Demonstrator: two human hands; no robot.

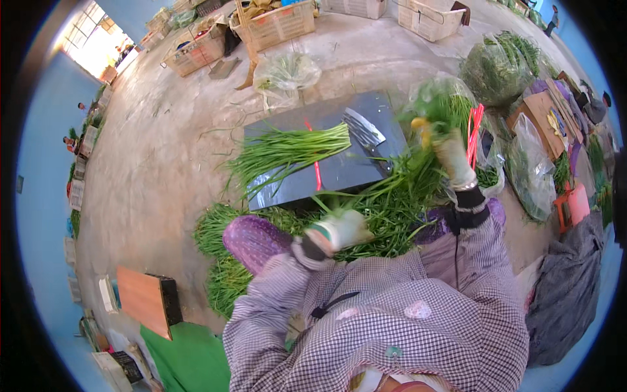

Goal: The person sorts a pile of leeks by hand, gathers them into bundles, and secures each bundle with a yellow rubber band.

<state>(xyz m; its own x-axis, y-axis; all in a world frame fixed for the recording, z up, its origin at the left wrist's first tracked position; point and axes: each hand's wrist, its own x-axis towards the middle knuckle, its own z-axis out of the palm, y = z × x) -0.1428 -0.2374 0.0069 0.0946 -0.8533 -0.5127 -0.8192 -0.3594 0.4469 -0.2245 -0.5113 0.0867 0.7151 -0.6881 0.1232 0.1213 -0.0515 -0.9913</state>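
My gloved left hand (pixel 341 230), smeared by motion, is low over the loose green chives (pixel 392 225) heaped across my lap; its fingers are not clear. To the right, my gloved right hand (pixel 450 155) is raised and closed on a blurred bunch of greens (pixel 436 108). Ahead of me lies a dark board (pixel 281 191) bearing a chive bundle (pixel 294 149), its cut ends to the right. A red strip (pixel 317 175) runs beneath the bundle. Beside the cut ends rests a broad-bladed knife (pixel 364 129), its dark handle toward me.
Red strips (pixel 475 134) stand upright right of my right hand. Behind them is a large clear bag of greens (pixel 499 68). A crumpled plastic bag (pixel 286 73) lies beyond the board. Plastic crates (pixel 277 29) line the far floor. A red stool (pixel 571 208) is at the right.
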